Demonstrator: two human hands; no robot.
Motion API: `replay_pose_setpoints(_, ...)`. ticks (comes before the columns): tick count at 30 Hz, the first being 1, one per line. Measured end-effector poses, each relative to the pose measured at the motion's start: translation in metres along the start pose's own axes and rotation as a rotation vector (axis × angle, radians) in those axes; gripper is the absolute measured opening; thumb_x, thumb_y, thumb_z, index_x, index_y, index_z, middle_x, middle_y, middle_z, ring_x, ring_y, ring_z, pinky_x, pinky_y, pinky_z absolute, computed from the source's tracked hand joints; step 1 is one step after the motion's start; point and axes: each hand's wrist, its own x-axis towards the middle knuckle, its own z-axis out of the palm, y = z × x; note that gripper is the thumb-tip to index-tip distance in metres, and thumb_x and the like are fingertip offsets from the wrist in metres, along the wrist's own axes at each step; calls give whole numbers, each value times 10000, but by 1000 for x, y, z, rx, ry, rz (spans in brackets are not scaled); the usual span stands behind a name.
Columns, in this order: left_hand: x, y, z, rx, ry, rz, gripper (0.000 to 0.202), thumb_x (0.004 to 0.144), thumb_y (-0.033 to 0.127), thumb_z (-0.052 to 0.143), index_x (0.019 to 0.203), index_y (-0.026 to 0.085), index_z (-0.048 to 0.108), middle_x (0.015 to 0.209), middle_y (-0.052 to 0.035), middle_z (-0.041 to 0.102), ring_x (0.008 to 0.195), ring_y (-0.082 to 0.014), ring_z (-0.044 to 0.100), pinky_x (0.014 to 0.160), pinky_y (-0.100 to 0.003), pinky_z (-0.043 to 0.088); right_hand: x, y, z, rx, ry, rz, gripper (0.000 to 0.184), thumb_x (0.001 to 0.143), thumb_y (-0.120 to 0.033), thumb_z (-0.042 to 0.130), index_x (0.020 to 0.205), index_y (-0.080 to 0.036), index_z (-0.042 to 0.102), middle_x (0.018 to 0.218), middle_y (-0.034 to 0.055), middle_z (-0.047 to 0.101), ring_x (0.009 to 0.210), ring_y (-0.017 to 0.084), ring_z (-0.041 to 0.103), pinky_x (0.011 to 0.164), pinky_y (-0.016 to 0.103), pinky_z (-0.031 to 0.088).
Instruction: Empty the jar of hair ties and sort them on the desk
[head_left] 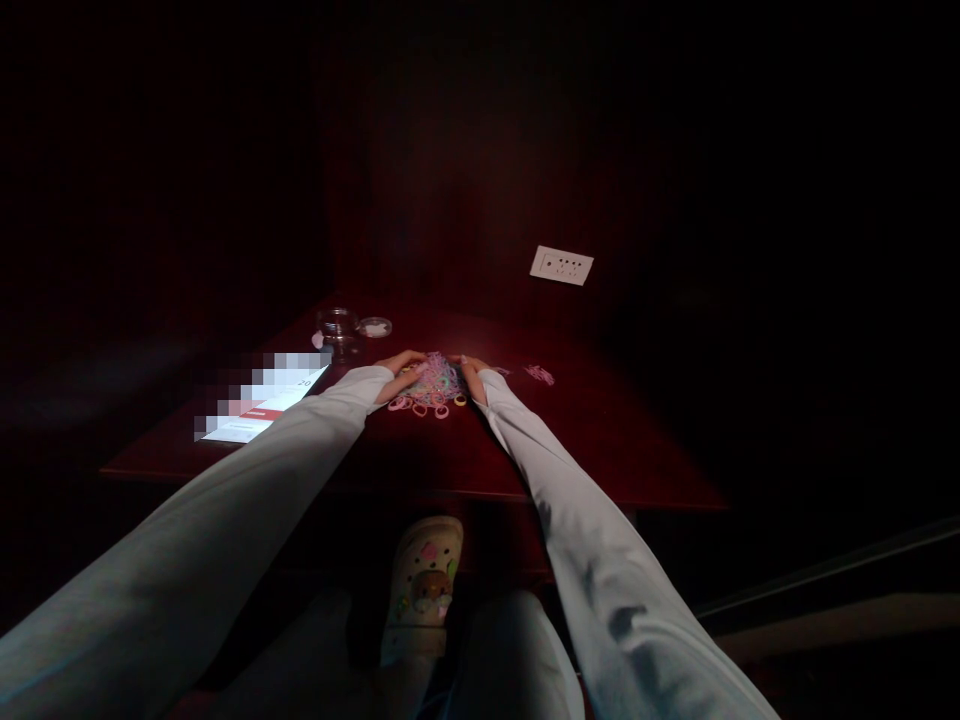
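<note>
Left hand: loosely cupped against heaped pastel looped bands
Right hand: likewise cupped, opposite side
Clear round jar: dark-red tabletop's far left corner

Left hand and right hand loosely curved, turned in toward each other with a gap between
The pale-sleeved left arm and right arm stretch forward, nearly straight, and converge, the two hands about level with each other
</note>
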Motion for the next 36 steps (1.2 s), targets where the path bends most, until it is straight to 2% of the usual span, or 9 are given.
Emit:
replay_pose_setpoints(3, 1, -1, 0, 11, 51, -62, 687, 982, 749, 260, 1287, 278, 656, 1277, -56, 744, 1173, -263, 699, 1025, -360, 542, -1, 5, -10, -33, 13, -64, 333, 1010, -361, 488, 1119, -245, 781, 1208, 55, 754, 1176, 216, 673, 1083, 356, 491)
replay_pose_setpoints(9, 6, -9, 0, -103, 107, -31, 824, 955, 816, 203, 1229, 207, 687, 1305, -130, 716, 1246, -319, 652, 1135, -455, 467, 3, 25, -22, -104, 97, -47, 222, 896, -229, 602, 1026, -215, 782, 1075, 70, 746, 975, 205, 694, 956, 354, 542)
replay_pose_setpoints(14, 9, -13, 1, -180, 109, -9, 806, 940, 833, 239, 1172, 209, 693, 1298, -135, 715, 1219, -317, 659, 1130, -477, 471, 0, 24, -22, -107, 49, -57, 238, 894, -340, 678, 1063, -209, 781, 1033, 72, 728, 908, 191, 677, 889, 323, 538)
replay_pose_setpoints(20, 5, -8, -2, -129, 97, -14, 789, 969, 795, 233, 1194, 198, 697, 1294, -132, 715, 1235, -323, 648, 1139, -482, 459, -2, 15, -27, -239, -24, -52, 160, 859, -388, 753, 913, -247, 806, 929, 49, 731, 922, 212, 649, 927, 350, 493)
replay_pose_setpoints(23, 4, -5, -6, -95, 86, 25, 733, 1004, 735, 253, 1205, 189, 699, 1291, -128, 712, 1245, -311, 642, 1135, -456, 467, -1, 14, -28, -240, 28, -41, 150, 880, -373, 718, 917, -254, 801, 923, 42, 734, 918, 216, 638, 923, 360, 481)
replay_pose_setpoints(26, 4, -3, -7, -27, 50, 130, 672, 1034, 664, 273, 1229, 188, 706, 1306, -121, 711, 1263, -292, 626, 1153, -450, 451, 0, 13, -26, -221, 93, -58, 190, 920, -390, 658, 907, -251, 787, 907, 40, 731, 890, 208, 626, 910, 353, 469)
replay_pose_setpoints(30, 5, -4, -8, 82, -33, 256, 606, 1053, 604, 313, 1334, 231, 698, 1444, -80, 657, 1341, -271, 565, 1208, -466, 386, 2, 15, -23, -236, 92, -118, 246, 924, -433, 645, 810, -241, 750, 849, 31, 711, 840, 192, 603, 867, 325, 446)
replay_pose_setpoints(33, 5, -5, -8, 133, -73, 273, 568, 1060, 587, 327, 1349, 276, 705, 1501, -47, 618, 1356, -274, 541, 1220, -488, 367, 3, 16, -23, -239, 96, -124, 280, 925, -454, 643, 773, -236, 732, 823, 24, 699, 827, 186, 593, 850, 313, 432)
replay_pose_setpoints(36, 4, -5, -8, 166, -90, 274, 540, 1065, 567, 334, 1313, 303, 735, 1502, -28, 619, 1345, -283, 539, 1214, -498, 376, 2, 13, -23, -208, 98, -136, 236, 926, -432, 656, 832, -242, 759, 832, 12, 701, 821, 175, 592, 887, 318, 423)
